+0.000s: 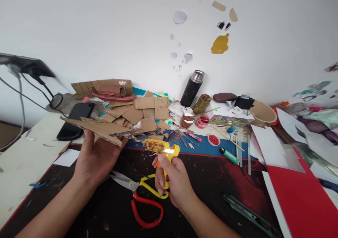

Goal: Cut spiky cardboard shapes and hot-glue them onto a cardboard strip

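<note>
My left hand (93, 160) holds up a layered piece of cardboard (97, 128) with ragged edges, thumb below its near side and the fingers partly hidden behind it. In my right hand (174, 180) is a yellow glue gun (169, 151), its front end caked with brown residue and its nozzle turned left toward the cardboard's right end. Whether nozzle and cardboard touch, I cannot tell. My fingers wrap the handle near the orange trigger. Below, on the dark mat, lie scissors (134, 186) with one red and one yellow handle.
Cardboard scraps (142, 113) pile up behind my hands, near a small red boat model (113, 93). A black phone (75, 121) lies left. Beyond stand a black thermos (192, 88) and paint jars (186, 120). A dark green utility knife (249, 213) and red paper (298, 195) lie right.
</note>
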Motion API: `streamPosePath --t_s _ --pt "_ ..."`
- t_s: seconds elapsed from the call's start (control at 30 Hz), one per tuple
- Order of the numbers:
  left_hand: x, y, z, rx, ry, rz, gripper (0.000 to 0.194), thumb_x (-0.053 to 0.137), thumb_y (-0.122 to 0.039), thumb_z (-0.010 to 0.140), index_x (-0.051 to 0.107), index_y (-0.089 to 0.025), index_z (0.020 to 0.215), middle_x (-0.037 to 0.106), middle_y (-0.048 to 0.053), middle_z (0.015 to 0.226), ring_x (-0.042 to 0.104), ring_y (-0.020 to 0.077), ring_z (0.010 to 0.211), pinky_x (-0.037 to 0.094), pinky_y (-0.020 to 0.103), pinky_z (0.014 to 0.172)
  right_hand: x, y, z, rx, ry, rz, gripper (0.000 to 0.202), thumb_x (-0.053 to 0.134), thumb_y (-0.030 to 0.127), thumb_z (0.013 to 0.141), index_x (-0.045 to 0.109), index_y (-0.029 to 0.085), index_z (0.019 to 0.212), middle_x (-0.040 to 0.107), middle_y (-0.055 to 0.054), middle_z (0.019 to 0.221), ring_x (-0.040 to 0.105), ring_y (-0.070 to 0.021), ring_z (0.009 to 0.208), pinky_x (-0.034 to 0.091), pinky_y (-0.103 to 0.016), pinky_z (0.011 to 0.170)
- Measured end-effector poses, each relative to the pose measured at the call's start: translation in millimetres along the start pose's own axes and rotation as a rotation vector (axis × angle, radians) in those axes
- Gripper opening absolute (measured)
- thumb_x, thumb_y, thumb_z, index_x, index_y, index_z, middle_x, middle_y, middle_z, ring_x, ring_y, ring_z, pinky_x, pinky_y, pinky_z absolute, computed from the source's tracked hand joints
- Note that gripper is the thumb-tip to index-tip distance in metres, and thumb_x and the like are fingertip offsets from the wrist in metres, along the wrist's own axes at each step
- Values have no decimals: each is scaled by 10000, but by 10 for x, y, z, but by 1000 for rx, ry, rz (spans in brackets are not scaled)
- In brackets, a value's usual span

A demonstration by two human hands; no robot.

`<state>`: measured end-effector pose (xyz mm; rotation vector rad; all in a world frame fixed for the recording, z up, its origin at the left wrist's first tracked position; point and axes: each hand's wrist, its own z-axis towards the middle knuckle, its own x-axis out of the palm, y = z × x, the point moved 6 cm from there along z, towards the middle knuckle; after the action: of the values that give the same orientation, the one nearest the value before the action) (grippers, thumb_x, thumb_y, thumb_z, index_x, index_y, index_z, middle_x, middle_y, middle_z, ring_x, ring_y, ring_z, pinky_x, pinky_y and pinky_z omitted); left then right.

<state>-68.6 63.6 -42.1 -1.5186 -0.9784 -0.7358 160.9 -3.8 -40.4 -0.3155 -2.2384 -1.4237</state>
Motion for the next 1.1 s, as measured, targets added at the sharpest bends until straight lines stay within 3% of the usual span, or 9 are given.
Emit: streamPosePath --t_s 0.1,0.27,0.6,0.7,0.8,0.97,1.1 --pt "40 15 -24 16 -22 26 526 824 -610 1057 750 -490 1563 824 13 1591 825 355 1385 747 501 1070 -5 -3 -2 4 -8 3 696 913 850 855 710 186 893 482 102 457 441 -98 346 293 -211 384" --pt "63 10 -37 50 -42 51 584 825 -651 1047 754 -416 1577 839 58 1561 850 354 1339 758 498 1047 -1 10 -1 2 -9 5 685 913 839 863 710 186 896 482 101 457 441 -99 346 286 -213 384" --pt "150 1 -61 67 -13 76 475 860 -592 1041 794 -500 1503 849 -9 1541 867 314 1300 772 440 1008 4 21 -2 -4 -5 9 697 927 850 851 710 189 893 491 104 450 455 -95 337 295 -201 380" --pt "141 -8 -60 71 -23 89 498 846 -607 1046 796 -468 1522 866 15 1509 866 331 1299 774 453 997 4 26 2 -6 -7 15 686 931 838 859 708 190 892 489 105 453 452 -90 337 292 -196 376" --pt "133 -19 -53 84 -45 133 557 925 -613 974 815 -446 1494 885 25 1468 836 355 1361 766 463 1017 10 26 7 -12 1 13 694 928 846 859 707 189 880 485 104 447 448 -88 337 294 -191 372" --pt "220 -96 -70 242 -41 246 679 1123 -627 706 894 -290 1249 918 66 1360 850 351 1309 766 431 994 1 40 17 -36 -6 7 698 923 854 859 703 191 870 473 107 440 432 -85 332 295 -190 366" --pt "322 -122 -112 337 -22 321 620 1139 -626 676 903 -285 1137 940 30 1245 862 305 1249 758 397 998 -12 57 20 -46 -26 -33 714 906 873 857 713 186 875 474 103 442 437 -86 334 292 -191 368"
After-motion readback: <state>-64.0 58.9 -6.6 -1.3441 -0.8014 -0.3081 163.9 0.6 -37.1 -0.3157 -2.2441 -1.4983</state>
